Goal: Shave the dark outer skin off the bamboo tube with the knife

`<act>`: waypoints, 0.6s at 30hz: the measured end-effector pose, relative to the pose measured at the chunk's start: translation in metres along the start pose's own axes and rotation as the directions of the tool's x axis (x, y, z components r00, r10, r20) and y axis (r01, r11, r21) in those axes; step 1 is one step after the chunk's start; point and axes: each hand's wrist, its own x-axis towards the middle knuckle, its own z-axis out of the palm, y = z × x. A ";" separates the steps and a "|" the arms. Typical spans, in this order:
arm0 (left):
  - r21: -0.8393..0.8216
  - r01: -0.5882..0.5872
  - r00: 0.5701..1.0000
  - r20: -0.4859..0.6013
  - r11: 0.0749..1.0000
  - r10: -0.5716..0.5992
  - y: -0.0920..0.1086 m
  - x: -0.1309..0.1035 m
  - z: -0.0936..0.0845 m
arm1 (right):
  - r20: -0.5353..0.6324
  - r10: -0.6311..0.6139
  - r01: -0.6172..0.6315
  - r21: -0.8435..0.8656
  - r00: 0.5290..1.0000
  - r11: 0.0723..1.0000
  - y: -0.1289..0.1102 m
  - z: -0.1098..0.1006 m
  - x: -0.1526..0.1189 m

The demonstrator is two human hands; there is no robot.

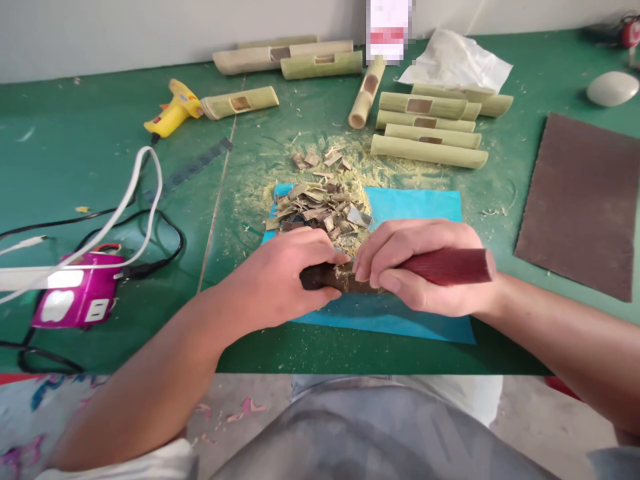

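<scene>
My left hand is closed around a dark brown bamboo piece, thumb on the near side and fingers on the far side. Pale shavings cling to the piece's upper face. My right hand grips a carving tool by its dark red wooden handle, the butt pointing right. Its fingertips rest on the bamboo's right part and hide the tool's working end. Both hands are over a blue sheet. Just beyond them lies a heap of bamboo chips with fine sawdust.
Bamboo tubes with cut openings lie at the back right, others at the back. A yellow glue gun, purple power socket and looping cables occupy the left. On the right are a brown mat and a whitish rounded object.
</scene>
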 end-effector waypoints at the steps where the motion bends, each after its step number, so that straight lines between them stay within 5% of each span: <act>1: 0.001 -0.005 1.000 -0.002 1.000 0.005 0.000 0.000 0.000 | -0.008 -0.001 0.001 0.000 1.000 1.000 0.001 0.000 0.000; 18: 0.009 0.010 1.000 -0.027 1.000 -0.010 -0.001 -0.002 -0.002 | -0.294 0.057 -0.031 0.093 0.954 0.995 0.007 -0.003 -0.018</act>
